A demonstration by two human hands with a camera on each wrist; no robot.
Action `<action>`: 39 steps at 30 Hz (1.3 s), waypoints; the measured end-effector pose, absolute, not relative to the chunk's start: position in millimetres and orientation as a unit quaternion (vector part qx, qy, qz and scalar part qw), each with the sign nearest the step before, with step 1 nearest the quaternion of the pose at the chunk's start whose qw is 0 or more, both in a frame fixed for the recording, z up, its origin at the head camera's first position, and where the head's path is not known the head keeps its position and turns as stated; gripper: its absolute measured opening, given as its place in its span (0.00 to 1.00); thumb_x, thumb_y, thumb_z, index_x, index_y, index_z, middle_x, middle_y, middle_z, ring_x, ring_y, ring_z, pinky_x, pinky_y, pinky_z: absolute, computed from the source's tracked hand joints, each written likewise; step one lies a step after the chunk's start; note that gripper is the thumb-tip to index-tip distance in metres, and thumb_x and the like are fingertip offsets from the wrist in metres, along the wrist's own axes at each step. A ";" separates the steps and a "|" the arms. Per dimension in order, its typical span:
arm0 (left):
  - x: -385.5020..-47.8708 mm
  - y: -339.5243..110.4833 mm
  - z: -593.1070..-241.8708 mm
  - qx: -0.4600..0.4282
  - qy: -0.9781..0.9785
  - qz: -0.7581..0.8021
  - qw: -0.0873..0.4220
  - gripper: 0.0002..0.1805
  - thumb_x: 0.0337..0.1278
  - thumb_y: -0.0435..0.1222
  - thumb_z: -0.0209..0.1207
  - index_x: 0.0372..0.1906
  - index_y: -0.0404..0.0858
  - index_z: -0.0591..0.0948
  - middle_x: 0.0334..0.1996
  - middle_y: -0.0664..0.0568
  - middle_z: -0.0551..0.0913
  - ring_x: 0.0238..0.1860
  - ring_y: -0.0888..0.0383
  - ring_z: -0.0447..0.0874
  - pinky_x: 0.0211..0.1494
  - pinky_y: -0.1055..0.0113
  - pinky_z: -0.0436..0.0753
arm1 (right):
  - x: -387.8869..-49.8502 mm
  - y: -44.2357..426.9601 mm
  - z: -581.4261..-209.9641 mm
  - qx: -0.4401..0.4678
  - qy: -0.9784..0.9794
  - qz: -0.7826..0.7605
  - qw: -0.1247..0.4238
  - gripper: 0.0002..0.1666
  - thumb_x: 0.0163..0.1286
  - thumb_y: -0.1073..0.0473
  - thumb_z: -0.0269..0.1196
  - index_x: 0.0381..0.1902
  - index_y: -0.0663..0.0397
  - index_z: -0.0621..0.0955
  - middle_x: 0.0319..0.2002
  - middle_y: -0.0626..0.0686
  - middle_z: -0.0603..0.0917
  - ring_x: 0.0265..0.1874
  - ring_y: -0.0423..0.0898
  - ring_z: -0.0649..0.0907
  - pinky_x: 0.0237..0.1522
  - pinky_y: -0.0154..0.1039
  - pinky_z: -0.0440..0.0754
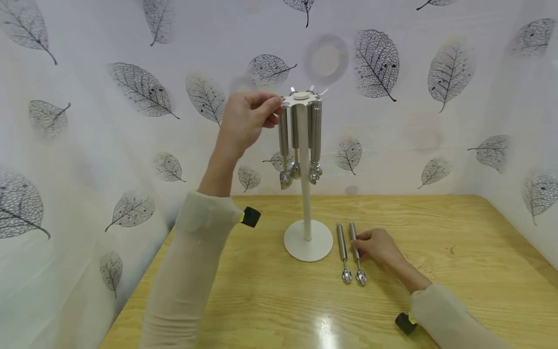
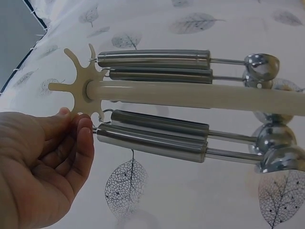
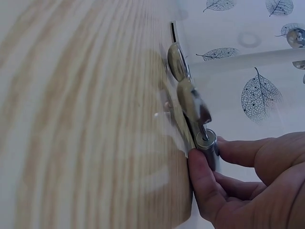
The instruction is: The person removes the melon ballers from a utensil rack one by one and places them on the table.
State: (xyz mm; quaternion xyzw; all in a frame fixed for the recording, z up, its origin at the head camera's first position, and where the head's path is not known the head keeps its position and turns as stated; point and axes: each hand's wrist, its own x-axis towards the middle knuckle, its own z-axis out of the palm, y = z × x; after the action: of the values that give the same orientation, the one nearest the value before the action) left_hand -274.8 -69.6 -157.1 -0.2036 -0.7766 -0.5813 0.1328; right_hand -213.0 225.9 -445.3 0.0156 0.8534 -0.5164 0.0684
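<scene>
A white rack stands upright, several metal scoops hanging by their handles from its pronged top. At the left edge of that top, my left hand pinches a prong with thumb and fingers, close beside the hook of a hanging scoop. Two more scoops lie side by side on the table, right of the rack's round base. Around the handle of the right-hand one, my right hand has its thumb and fingertips; the other lying scoop is untouched.
The wooden table extends under both forearms. Behind it and at the sides hangs a pale sheet with a leaf print. A small black block is fixed at the left sleeve, another at the right.
</scene>
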 end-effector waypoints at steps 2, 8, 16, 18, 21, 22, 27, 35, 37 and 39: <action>-274.5 -69.9 -157.4 -0.203 -0.776 -0.582 0.133 0.13 0.73 0.35 0.61 0.51 0.29 0.87 0.39 0.43 0.88 0.33 0.57 0.86 0.44 0.68 0.90 | -214.1 225.2 -444.9 0.017 0.859 -0.507 0.071 0.18 0.72 0.67 0.66 0.49 0.83 0.80 0.32 0.59 0.88 0.29 0.48 0.87 0.32 0.41 0.91; -273.9 -69.7 -158.0 -0.208 -0.773 -0.585 0.134 0.13 0.73 0.35 0.62 0.50 0.29 0.87 0.39 0.42 0.88 0.32 0.57 0.85 0.44 0.68 0.90 | -215.9 223.9 -444.9 0.028 0.868 -0.490 0.076 0.16 0.72 0.66 0.67 0.47 0.80 0.82 0.30 0.58 0.87 0.27 0.46 0.86 0.30 0.40 0.91; -275.1 -69.9 -159.3 -0.208 -0.768 -0.591 0.133 0.12 0.73 0.34 0.62 0.50 0.28 0.87 0.38 0.43 0.88 0.32 0.56 0.85 0.43 0.68 0.90 | -215.4 221.7 -445.6 0.026 0.875 -0.478 0.068 0.13 0.71 0.68 0.66 0.43 0.79 0.83 0.26 0.56 0.85 0.24 0.44 0.84 0.26 0.38 0.90; -275.5 -69.8 -160.6 -0.208 -0.763 -0.598 0.130 0.12 0.72 0.34 0.62 0.50 0.28 0.87 0.37 0.42 0.88 0.32 0.55 0.86 0.44 0.66 0.90 | -215.1 221.1 -445.2 0.027 0.875 -0.477 0.070 0.13 0.71 0.68 0.66 0.43 0.80 0.83 0.26 0.56 0.85 0.24 0.44 0.84 0.26 0.38 0.90; -274.7 -69.1 -162.4 -0.211 -0.756 -0.606 0.130 0.12 0.72 0.34 0.62 0.50 0.28 0.86 0.38 0.41 0.87 0.33 0.54 0.86 0.46 0.64 0.91 | -214.1 221.0 -444.6 0.027 0.876 -0.476 0.073 0.14 0.72 0.67 0.66 0.44 0.80 0.82 0.27 0.57 0.85 0.24 0.45 0.84 0.27 0.39 0.90; -273.8 -68.7 -163.0 -0.211 -0.754 -0.607 0.133 0.12 0.73 0.34 0.62 0.52 0.29 0.86 0.39 0.41 0.87 0.33 0.54 0.86 0.46 0.64 0.91 | -213.9 221.2 -444.6 0.027 0.877 -0.475 0.072 0.15 0.72 0.67 0.66 0.44 0.80 0.82 0.27 0.57 0.85 0.24 0.45 0.85 0.27 0.40 0.90; -262.0 -64.2 -162.7 -0.196 -0.753 -0.600 0.187 0.16 0.74 0.37 0.61 0.60 0.34 0.82 0.41 0.43 0.87 0.33 0.52 0.86 0.43 0.66 0.90 | -212.8 223.2 -442.7 0.024 0.887 -0.457 0.059 0.23 0.76 0.60 0.64 0.51 0.82 0.79 0.29 0.58 0.85 0.22 0.47 0.84 0.26 0.40 0.88; -232.9 -53.3 -154.5 -0.170 -0.788 -0.532 0.258 0.15 0.72 0.45 0.64 0.52 0.39 0.88 0.37 0.46 0.88 0.32 0.56 0.84 0.32 0.70 0.82 | -211.7 224.1 -419.3 0.012 0.903 -0.428 0.040 0.31 0.79 0.52 0.60 0.61 0.80 0.75 0.46 0.70 0.84 0.34 0.53 0.86 0.35 0.43 0.88; -229.6 -51.0 -153.1 -0.173 -0.789 -0.538 0.240 0.14 0.70 0.44 0.66 0.49 0.38 0.89 0.35 0.47 0.88 0.33 0.54 0.84 0.33 0.71 0.81 | -211.3 223.6 -410.7 0.001 0.902 -0.431 0.035 0.32 0.79 0.52 0.59 0.62 0.80 0.74 0.52 0.73 0.83 0.39 0.56 0.86 0.38 0.46 0.90; -228.3 -49.5 -151.9 -0.168 -0.794 -0.541 0.221 0.13 0.68 0.43 0.67 0.47 0.38 0.89 0.33 0.47 0.87 0.34 0.53 0.83 0.31 0.71 0.79 | -210.4 222.5 -402.4 -0.006 0.893 -0.449 0.035 0.33 0.80 0.52 0.59 0.64 0.80 0.73 0.54 0.73 0.81 0.41 0.59 0.86 0.39 0.47 0.91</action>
State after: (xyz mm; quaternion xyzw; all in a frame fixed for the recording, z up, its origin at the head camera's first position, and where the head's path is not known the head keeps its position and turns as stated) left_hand -228.3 -49.5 -151.9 -0.1680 -0.7936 -0.5415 0.2209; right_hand -210.4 222.5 -402.4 -0.0058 0.8929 -0.4488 0.0355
